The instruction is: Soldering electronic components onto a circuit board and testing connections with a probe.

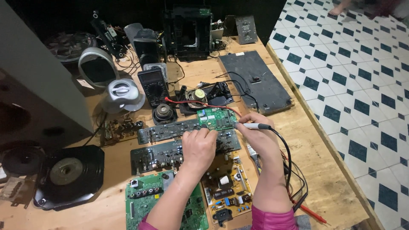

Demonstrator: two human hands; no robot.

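Green board, the small one, is that what both hands are on?

Yes, but start nearer. Closest to the person lie a bigger green board and a yellowish board, side by side on the table. A red probe lies loose to the right.

And the hands?

Just beyond those. The left hand is curled, knuckles up, fingertips at the small board's near edge. Its grip is narrow, but I cannot tell whether it pinches anything or only presses down. The right hand has its grip closed round a pen-shaped tool, and a black cable trails back from it. The tip points at the small board's right edge.

Where does that board sit?

On top of two long dark boards, about mid-table, right between the hands.

So which step is this?

I'd judge the tip is being set on one spot while the other hand steadies things. Any move from here calls for a still wrist and a fine aim, since the parts are packed close.

Further back?

Two small round speakers, a dark meter and a grey oval speaker. A flat black panel lies to the right, and a black chassis stands at the far edge.
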